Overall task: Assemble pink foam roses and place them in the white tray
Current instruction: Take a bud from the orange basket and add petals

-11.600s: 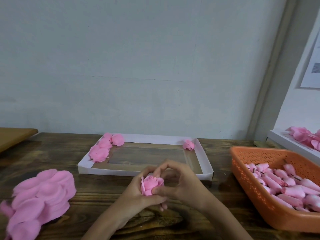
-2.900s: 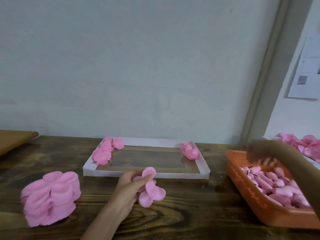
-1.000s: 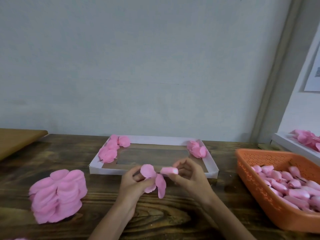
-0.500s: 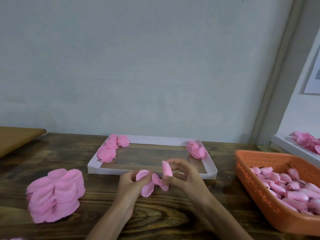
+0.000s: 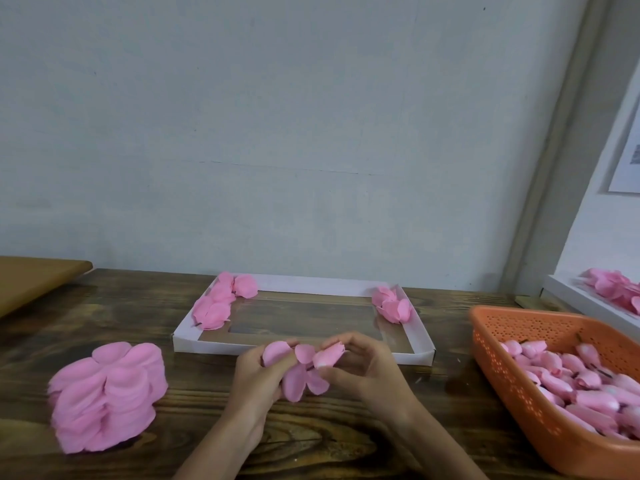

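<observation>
at lower centre, the petal layer (image 5: 294, 384) was gripped by the left hand (image 5: 254, 375) and the bud (image 5: 328, 355) pinched by the right hand (image 5: 369, 370); misaligned insertion was judged liable to tear foam.

Dark wooden table (image 5: 131, 306) in front of me: a white tray (image 5: 207, 345) lies near the wall, a heap of pink foam petals (image 5: 107, 393) at my left, an orange basket (image 5: 512, 379) at my right; a brown board (image 5: 34, 282) possibly overlaps its far-left corner.
</observation>
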Motion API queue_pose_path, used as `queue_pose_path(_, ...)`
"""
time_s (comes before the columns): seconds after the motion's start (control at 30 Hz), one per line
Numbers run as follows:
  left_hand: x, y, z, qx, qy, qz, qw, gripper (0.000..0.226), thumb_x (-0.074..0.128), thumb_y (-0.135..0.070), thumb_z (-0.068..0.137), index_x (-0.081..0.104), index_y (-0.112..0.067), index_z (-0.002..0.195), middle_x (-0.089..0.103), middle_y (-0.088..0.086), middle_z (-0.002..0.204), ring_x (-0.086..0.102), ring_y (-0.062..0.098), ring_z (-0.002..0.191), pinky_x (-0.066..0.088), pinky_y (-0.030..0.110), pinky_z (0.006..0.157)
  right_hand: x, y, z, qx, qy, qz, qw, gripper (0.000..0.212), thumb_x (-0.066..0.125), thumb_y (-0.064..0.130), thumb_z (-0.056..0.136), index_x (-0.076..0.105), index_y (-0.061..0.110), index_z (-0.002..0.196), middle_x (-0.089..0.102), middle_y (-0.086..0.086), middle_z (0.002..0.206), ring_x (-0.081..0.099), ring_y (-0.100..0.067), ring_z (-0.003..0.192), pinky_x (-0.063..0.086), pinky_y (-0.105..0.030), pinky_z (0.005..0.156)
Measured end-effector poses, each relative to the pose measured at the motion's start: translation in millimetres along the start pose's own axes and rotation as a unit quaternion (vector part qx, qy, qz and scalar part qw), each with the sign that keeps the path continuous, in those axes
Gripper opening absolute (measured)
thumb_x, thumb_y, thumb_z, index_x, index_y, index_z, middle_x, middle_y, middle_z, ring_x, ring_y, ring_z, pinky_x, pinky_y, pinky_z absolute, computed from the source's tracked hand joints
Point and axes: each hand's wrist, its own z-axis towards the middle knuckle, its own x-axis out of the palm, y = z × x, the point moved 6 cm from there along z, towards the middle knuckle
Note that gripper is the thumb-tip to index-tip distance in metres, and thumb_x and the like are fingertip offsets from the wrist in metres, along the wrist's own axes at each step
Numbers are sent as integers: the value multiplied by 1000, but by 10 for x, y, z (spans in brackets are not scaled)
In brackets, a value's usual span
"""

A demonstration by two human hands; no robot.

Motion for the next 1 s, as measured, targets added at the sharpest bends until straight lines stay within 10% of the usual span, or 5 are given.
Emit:
queue_pose_path(0.6,63,8,-23,-8,-1,48,999,24,77,-25,92,78,-1,96,80,13,93,77,28,94,63,50,89,-113,12,-28,-81,-147,-93,981,30,82,12,89,71,36,105,77,8,105,74,-17,98,62,-36,83)
queue_pose_path(1.0,51,-27,-48,0,-28,16,999,28,75,-25,94,79,2,93,77,23,97,72,41,101,56,61,95,-21,17,-25,-89,-78,-191,975,24,81,29,83,72,34,105,77,18,103,74,-15,90,62,-34,77)
